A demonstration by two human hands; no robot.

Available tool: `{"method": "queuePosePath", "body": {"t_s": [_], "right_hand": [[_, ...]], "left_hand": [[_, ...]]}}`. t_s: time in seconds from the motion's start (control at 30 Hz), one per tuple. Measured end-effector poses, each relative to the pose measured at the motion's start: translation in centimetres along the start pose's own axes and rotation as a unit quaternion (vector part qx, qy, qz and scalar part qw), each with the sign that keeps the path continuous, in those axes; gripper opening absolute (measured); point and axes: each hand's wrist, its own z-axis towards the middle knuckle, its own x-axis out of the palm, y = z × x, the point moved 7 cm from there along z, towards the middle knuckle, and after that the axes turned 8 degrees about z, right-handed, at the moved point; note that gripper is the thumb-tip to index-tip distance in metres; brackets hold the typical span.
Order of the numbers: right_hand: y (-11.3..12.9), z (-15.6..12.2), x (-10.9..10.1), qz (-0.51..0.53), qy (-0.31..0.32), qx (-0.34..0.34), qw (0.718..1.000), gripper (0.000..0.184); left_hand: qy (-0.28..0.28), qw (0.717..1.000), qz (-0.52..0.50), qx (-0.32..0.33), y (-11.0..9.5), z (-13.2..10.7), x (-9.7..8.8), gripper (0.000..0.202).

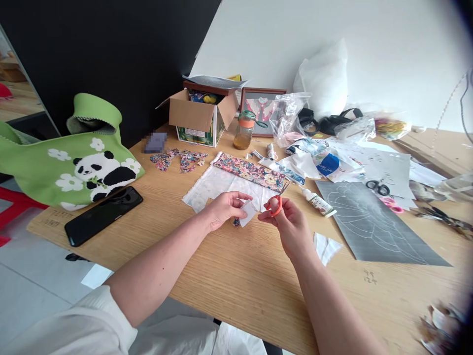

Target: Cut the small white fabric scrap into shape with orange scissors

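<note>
My left hand (226, 209) pinches a small white piece (249, 213) that looks like cloth or paper; a bit of floral print shows beneath it. In my right hand (293, 229) is a pair of orange-handled scissors (276, 207), with fingers through the loops and the blades pointing up and away. Just beyond both hands lies a folded floral fabric strip (251, 170) on a larger white cloth (205, 187). Floral cut pieces (192, 160) rest farther back on the left. A white scrap (325, 248) lies right of my right wrist.
A small white bottle (320, 203) lies right of the scissors, beside a grey sheet with line drawings (377, 227). Black-handled scissors (377, 187) are farther right. A jar (244, 133) and an open carton (195, 118) stand behind. A phone (105, 214) and panda bag (92, 167) sit left.
</note>
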Motion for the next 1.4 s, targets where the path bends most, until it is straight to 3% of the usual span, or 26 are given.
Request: {"method": "queuePosePath", "body": {"t_s": [0.33,0.67,0.93,1.2,1.4], "right_hand": [[-0.8,0.2,0.1,-0.029,0.021,0.009,0.999,0.047],[-1.6,-0.8,2.0,-0.045,0.144,0.113,0.982,0.049],[-2.0,-0.9,2.2,-0.04,0.161,0.126,0.978,0.049],[-2.4,-1.6,2.9,-0.061,0.216,0.149,0.963,0.052],[-2.4,-1.9,3.4,-0.085,0.242,0.155,0.954,0.052]], "left_hand": [[-0.017,0.999,-0.024,-0.019,-0.1,-0.2,-0.1,0.043],[-0.084,0.995,-0.055,0.0,-0.8,-0.2,-1.1,0.034],[-0.099,0.993,-0.06,0.009,-0.7,0.0,-1.5,0.031],[-0.136,0.986,-0.092,-0.002,-0.6,0.0,-2.0,0.028],[-0.133,0.987,-0.094,-0.011,-0.6,-0.1,-1.9,0.029]]}}
